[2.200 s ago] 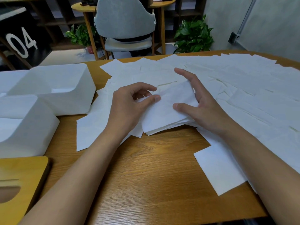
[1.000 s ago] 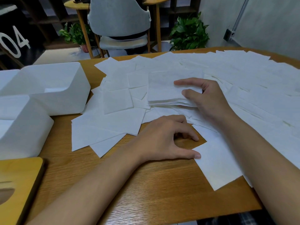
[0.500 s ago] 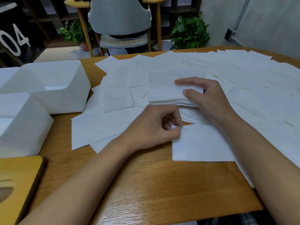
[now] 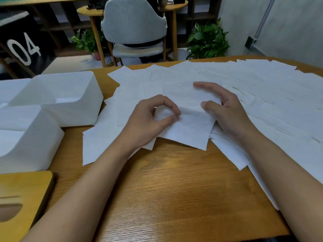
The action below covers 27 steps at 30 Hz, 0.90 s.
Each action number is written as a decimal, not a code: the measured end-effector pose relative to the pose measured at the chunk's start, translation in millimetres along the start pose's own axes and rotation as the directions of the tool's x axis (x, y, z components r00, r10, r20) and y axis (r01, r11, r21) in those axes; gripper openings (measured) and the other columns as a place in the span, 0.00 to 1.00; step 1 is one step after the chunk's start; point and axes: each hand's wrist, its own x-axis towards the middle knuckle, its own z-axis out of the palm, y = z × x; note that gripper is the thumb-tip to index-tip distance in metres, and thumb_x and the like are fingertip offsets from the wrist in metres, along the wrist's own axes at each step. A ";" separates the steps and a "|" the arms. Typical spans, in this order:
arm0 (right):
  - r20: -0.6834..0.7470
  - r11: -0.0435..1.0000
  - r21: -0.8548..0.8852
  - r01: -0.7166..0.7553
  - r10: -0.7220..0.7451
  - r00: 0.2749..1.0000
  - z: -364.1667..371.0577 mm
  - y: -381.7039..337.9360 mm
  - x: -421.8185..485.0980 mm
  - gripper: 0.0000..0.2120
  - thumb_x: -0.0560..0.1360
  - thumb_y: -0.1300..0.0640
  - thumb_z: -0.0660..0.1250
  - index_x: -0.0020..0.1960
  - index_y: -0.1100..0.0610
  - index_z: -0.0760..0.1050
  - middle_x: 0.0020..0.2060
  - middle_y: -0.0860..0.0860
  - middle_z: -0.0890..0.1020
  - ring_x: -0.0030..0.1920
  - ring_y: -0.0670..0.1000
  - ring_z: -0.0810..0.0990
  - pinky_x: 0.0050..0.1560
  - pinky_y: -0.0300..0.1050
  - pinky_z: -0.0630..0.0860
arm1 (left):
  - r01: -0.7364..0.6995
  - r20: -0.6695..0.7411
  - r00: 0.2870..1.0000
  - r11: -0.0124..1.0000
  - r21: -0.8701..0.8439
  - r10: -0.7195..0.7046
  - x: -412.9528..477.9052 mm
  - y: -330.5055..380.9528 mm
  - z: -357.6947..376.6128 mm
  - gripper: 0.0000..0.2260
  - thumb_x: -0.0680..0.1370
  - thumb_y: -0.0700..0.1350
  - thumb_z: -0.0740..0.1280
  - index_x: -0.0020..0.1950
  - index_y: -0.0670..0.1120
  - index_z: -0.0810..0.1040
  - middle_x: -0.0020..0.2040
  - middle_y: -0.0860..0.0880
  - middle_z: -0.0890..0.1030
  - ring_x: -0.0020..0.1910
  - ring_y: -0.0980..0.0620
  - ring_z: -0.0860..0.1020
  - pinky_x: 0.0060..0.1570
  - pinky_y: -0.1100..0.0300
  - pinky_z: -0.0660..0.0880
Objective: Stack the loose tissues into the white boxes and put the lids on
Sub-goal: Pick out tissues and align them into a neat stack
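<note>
Pinching tissue (image 4: 189,130): left hand (image 4: 148,119), right hand (image 4: 227,110) | underside hidden | lid (image 4: 26,187) cropped

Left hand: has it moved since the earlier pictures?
Yes. The left hand, pinching a tissue, moved away from the near edge of the table, toward the far white box.

left hand (image 4: 148,119) pinches tissue (image 4: 188,133) | right hand (image 4: 227,110) grips tissue | white boxes (image 4: 73,110) lidless at left

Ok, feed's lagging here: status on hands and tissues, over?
Left hand pinches top tissue. Right hand grips tissue stack. White boxes uncovered, wooden lid aside. Nothing in the way.
</note>
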 end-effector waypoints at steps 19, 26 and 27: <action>0.132 0.988 0.140 0.066 -0.085 0.988 18.4 -6.6 -9.1 0.29 0.80 0.63 0.71 0.77 0.46 0.69 0.66 0.41 0.80 0.65 0.43 0.80 0.58 0.39 0.78 | 0.123 -0.261 0.947 0.961 -0.249 -0.189 3.2 -5.6 -2.3 0.08 0.77 0.44 0.78 0.56 0.50 0.88 0.59 0.55 0.85 0.59 0.53 0.83 0.51 0.57 0.83; 0.085 0.949 0.305 0.074 -0.104 0.991 13.2 -7.5 -4.7 0.38 0.81 0.70 0.67 0.81 0.42 0.60 0.74 0.49 0.75 0.71 0.54 0.78 0.66 0.55 0.79 | 0.113 -0.359 0.921 0.985 -0.134 -0.154 2.4 -2.2 0.6 0.23 0.77 0.49 0.78 0.70 0.57 0.77 0.68 0.56 0.77 0.65 0.62 0.76 0.58 0.64 0.78; 0.083 0.925 0.377 0.048 -0.086 0.993 12.4 -7.9 -4.0 0.38 0.81 0.71 0.66 0.81 0.42 0.59 0.72 0.50 0.76 0.70 0.55 0.79 0.64 0.56 0.80 | 0.140 -0.328 0.924 0.971 -0.192 -0.198 2.3 -0.6 0.5 0.24 0.78 0.50 0.77 0.72 0.58 0.74 0.68 0.56 0.78 0.64 0.61 0.77 0.59 0.63 0.79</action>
